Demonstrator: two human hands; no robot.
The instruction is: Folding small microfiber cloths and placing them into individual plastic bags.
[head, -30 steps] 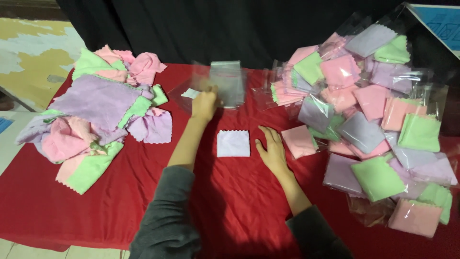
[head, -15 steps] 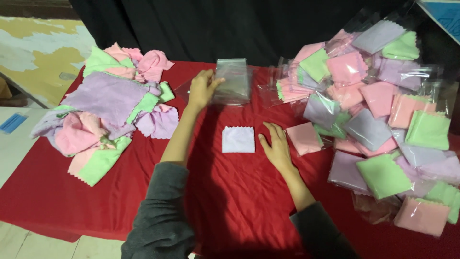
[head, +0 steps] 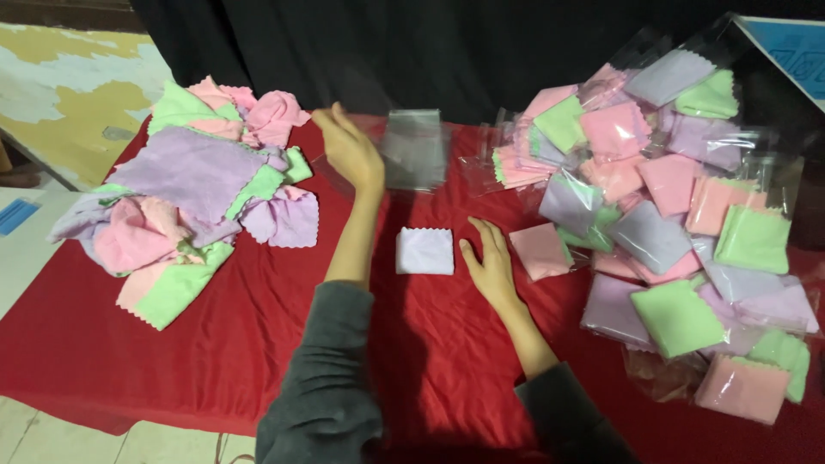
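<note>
2 hands are working over the red table (head: pixel 258 344): the left hand (head: pixel 351 155) is pinching 1 clear plastic bag (head: pixel 414 148) at the far edge, while the right hand (head: pixel 491 266) is lying flat, fingers released, beside the folded white cloth (head: pixel 424 252).

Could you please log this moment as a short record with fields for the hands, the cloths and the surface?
left hand: raised beside the stack of clear bags, fingers at its left edge; grip unclear
right hand: flat on the red tablecloth, fingers spread, holding nothing
folded cloth: pale lilac square, lying between the hands
loose cloths: pink, green, lilac heap at the left
bagged cloths: large pile at the right
</note>
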